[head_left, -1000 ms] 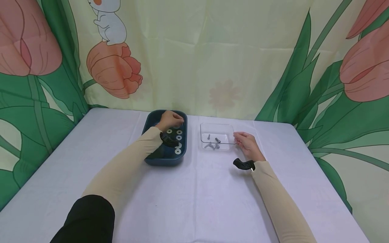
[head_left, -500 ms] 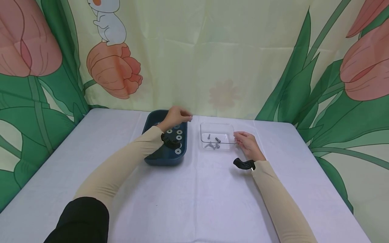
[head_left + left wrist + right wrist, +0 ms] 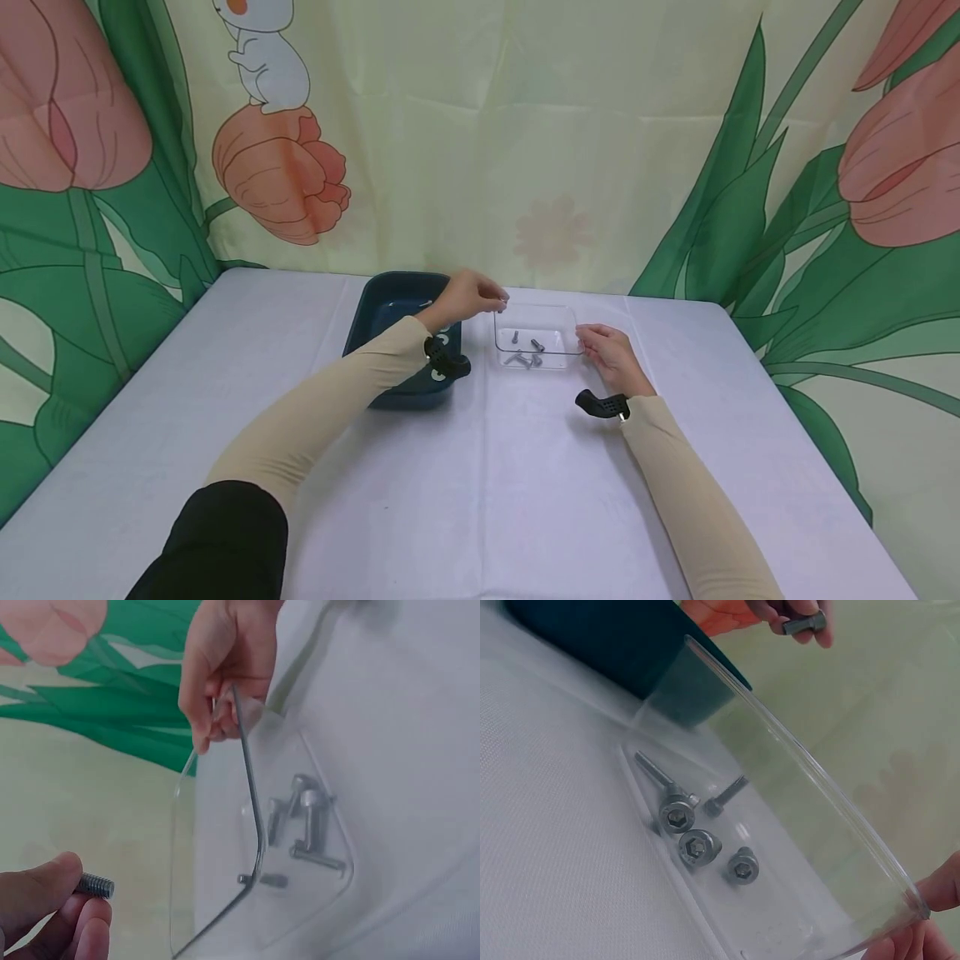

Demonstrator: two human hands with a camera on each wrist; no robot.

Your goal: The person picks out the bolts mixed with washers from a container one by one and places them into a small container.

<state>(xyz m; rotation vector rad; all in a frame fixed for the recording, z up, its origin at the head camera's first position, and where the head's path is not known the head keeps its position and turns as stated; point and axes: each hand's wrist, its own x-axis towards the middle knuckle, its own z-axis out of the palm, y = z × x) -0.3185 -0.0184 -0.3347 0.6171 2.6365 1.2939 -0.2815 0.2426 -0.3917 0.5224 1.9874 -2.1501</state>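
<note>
No readable text or labels anywhere

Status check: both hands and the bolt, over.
Left hand pinches a bolt beside the clear tray. Right hand holds the tray's rim. Nothing blocks the tray.

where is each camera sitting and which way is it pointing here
Head: worn on the head, looking forward and down over the table; shows both sleeved arms, the left hand and the right hand.
Left wrist: on the left wrist, facing the clear tray; shows left fingertips pinching a bolt.
Right wrist: on the right wrist, looking across the tray toward the blue bin; shows right fingertips on the rim.
Shared: both wrist views show the tray, the loose bolts and the opposite hand.
</note>
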